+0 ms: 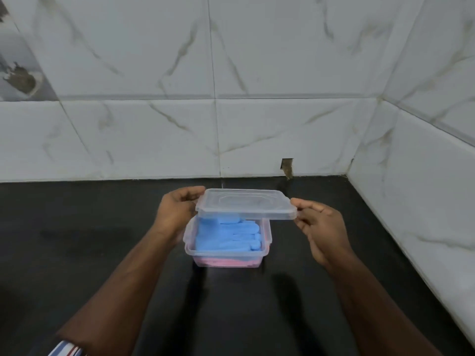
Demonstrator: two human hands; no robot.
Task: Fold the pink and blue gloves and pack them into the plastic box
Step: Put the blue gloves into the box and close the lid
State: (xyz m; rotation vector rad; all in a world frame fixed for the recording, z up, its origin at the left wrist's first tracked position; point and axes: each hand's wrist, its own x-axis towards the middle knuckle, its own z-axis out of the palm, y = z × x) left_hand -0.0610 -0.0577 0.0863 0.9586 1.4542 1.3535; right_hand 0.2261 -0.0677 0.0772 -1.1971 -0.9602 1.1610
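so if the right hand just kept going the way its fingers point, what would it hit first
Its fingers point leftward, and the right hand already pinches the lid at its right edge, so the lid is what it meets. Pushed on, the lid would likely slide toward the left hand holding the other end, above the plastic box.
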